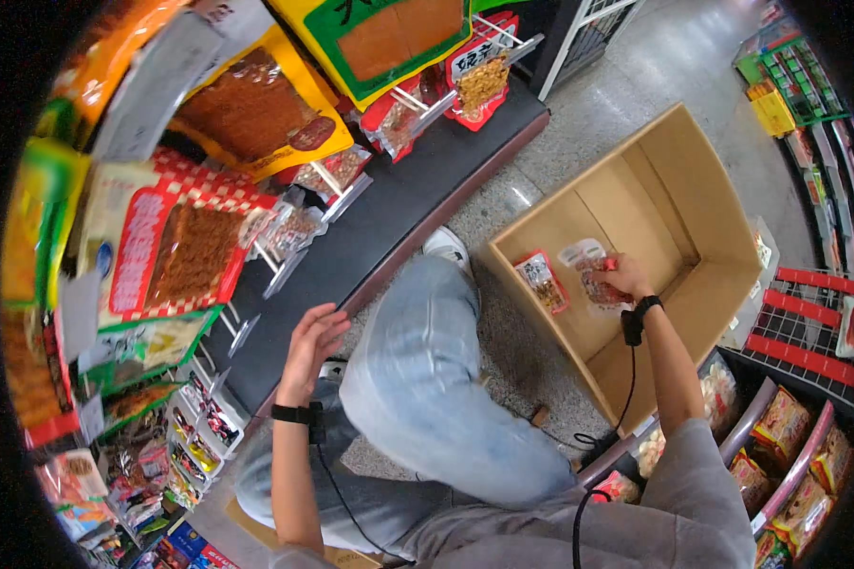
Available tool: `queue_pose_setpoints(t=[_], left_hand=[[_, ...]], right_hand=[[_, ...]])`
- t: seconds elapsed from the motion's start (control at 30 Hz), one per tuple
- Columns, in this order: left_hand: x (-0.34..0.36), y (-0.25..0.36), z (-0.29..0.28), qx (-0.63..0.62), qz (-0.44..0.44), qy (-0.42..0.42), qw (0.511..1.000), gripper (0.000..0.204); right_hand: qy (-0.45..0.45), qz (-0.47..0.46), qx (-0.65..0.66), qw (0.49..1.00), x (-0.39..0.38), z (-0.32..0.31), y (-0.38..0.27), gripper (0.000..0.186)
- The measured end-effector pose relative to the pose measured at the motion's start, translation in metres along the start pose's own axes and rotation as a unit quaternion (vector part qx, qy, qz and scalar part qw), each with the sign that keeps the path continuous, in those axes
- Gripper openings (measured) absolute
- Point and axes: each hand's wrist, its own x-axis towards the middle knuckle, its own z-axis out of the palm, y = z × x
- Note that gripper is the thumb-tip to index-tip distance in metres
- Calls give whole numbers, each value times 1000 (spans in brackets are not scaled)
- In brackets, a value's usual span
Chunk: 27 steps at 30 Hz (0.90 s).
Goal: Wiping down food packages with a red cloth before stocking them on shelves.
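Note:
My right hand (620, 277) reaches into an open cardboard box (685, 175) and grips a clear snack pouch (588, 256) with small reddish-brown contents. Beside that pouch, against the box's near left side, lies a red-edged snack packet (541, 283). My left hand (313, 341) hovers open, fingers loosely curled and apart, left of my bent knee and near the shelf's dark base ledge (389, 199). Above it, large snack packs (185, 251) hang on the display, with smaller pouches (394, 123) on white hooks.
Grey speckled floor (579, 114) runs around the box toward the upper right. A wire rack (802, 337) with red strips is at the right, above shelves of packaged snacks (778, 417). More hanging packs (161, 455) crowd the lower left. My jean-clad legs fill the middle.

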Motion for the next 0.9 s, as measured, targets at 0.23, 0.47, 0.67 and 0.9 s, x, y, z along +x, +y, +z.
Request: queue_pose_setpoints(t=[0.23,0.47,0.67,0.9], left_hand=[[84,-59,-28,-131,-27,126,983,40],[164,-78,-59,-119,57,298,945,53],[198,-70,-68,-72,148,376,912,58],[204,-33,-75,61,216,285,932,42]], right_hand=[[-133,-50,247,958,74,25,15,30],[201,-135,86,966,75,53,39,32],[137,-46,-96,985,22,80,38,35],[-223,134,296,919,10,100,2,31]])
